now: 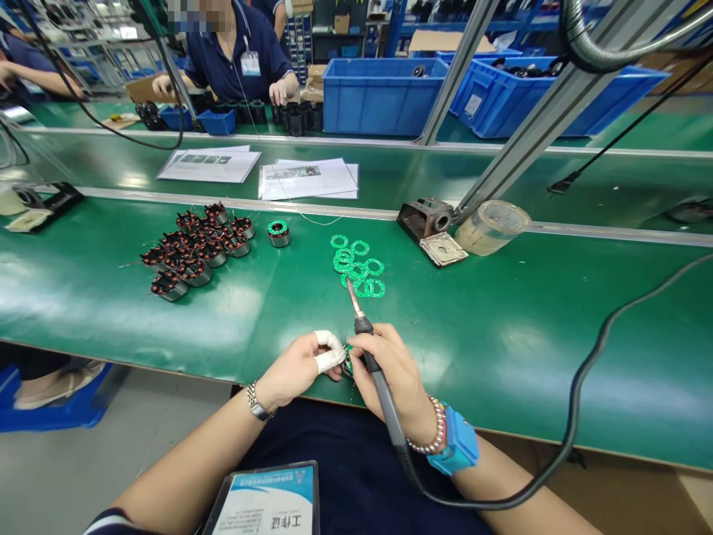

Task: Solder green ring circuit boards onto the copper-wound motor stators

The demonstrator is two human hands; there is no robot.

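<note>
Gripping a soldering iron in closed fingers, the right hand points its metal tip forward, just short of a scatter of green printed rings on the green bench mat. The left hand, its curled fingers bound in white tape, pinches a small green-ringed part near the bench edge, probably a wound coil, though it is mostly hidden. More wound coils sit clustered further along the mat

The left hand has white finger tape and a silver wristwatch (right hand: blue wristband, beaded bracelet).
</note>
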